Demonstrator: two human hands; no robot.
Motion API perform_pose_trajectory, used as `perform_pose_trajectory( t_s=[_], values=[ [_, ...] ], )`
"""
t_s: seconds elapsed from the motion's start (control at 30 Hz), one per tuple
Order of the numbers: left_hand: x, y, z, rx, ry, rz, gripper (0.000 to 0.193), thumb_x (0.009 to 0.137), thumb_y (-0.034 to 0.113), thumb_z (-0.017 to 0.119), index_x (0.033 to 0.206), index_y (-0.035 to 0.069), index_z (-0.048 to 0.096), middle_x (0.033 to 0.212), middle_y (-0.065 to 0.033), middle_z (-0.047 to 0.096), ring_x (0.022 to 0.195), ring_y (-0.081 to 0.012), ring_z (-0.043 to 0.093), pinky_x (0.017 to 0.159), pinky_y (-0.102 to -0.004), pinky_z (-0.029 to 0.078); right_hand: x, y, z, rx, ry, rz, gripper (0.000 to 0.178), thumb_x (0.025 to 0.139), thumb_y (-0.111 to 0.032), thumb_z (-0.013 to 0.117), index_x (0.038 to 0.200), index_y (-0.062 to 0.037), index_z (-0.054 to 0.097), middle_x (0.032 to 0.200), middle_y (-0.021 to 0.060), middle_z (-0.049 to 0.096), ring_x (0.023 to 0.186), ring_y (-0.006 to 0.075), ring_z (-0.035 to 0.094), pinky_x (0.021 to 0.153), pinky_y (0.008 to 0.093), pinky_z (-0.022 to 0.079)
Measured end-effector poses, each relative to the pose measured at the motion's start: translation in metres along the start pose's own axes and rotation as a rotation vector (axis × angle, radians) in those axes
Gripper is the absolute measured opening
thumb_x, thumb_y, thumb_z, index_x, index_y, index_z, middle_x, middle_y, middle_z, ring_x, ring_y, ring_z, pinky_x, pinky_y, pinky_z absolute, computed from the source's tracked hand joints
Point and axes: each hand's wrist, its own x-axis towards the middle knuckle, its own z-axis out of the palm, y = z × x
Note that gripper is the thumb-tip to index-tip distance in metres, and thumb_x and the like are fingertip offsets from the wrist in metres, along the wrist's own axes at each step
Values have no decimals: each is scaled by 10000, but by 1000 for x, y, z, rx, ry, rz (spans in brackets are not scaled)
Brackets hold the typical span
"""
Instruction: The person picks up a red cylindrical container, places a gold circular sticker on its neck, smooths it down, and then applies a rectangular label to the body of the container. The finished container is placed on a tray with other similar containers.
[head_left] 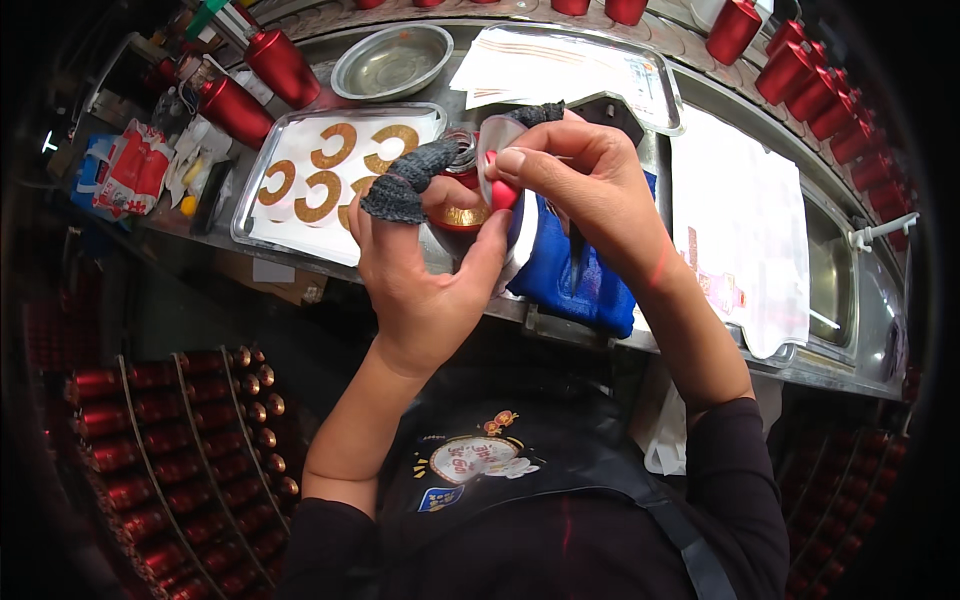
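Observation:
My left hand [420,270], with dark knitted covers on some fingers, curls around a shiny red bottle [458,188] with a gold band [460,217] and a silvery neck. The left thumb reaches toward a bright pink-red piece [504,194]. Close against the bottle, my right hand [585,180] pinches a thin translucent curved piece [494,140] between thumb and fingers. One right finger wears a dark cover too. How the pink-red piece joins the translucent one, I cannot tell. Under both hands a blue cloth [580,270] hangs over the bench edge.
At left, a metal tray [240,225] bears gold C-shaped pieces [335,145] on white sheets. A metal bowl [392,62] and a sheet-covered tray stand behind. White sheets [745,200] lie at right, beside a sink [828,270]. Red bottles [815,90] line a curved conveyor; racked bottles [170,460] stand lower left.

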Motion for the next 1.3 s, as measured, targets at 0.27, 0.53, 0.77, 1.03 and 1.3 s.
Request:
perform_pose_trajectory(
  t_s=[0.27, 0.53, 0.77, 1.03, 1.3],
  values=[
    [-3, -2, -4, -213, -33, -82, 428, 864, -77, 664, 1254, -2, 505, 1024, -54, 625, 931, -114, 562, 894, -275, 453, -7, 11, -1, -16, -7, -57, 151, 843, -138, 694, 935, -30, 745, 767, 27, 658, 679, 35, 544, 754, 238, 448],
    [-2, 0, -4, -243, -32, -97, 432, 872, -80, 644, 1270, -11, 491, 1031, -63, 627, 936, -119, 558, 897, -277, 446, -20, 7, 17, -126, 70, -70, 227, 806, -23, 699, 1025, -30, 644, 1038, -28, 599, 567, -46, 423, 493, 147, 301],
    [-1, -5, -2, -195, 37, -97, 306, 824, -40, 694, 1112, -4, 595, 978, -88, 676, 932, -221, 643, 886, -347, 501, -17, 5, 33, -289, 167, -36, 211, 748, -74, 636, 948, -44, 575, 938, 156, 578, 838, 286, 538, 788, 384, 488],
    [-3, -7, -6, -183, -33, -67, 419, 864, -92, 621, 1258, -26, 493, 1037, -77, 640, 923, -131, 568, 885, -289, 462, -23, -5, 18, 43, 83, -46, 371, 752, 56, 499, 1098, -14, 615, 1037, 102, 547, 551, 41, 510, 516, 219, 421],
    [-1, -10, -4, -250, -1, -97, 359, 937, -81, 576, 1281, -6, 509, 1051, -75, 658, 1003, -143, 601, 942, -303, 473, -35, 22, 17, -283, 284, -178, 275, 730, 27, 539, 942, -51, 696, 807, 68, 452, 553, 114, 417, 514, 257, 356]
  ],
)
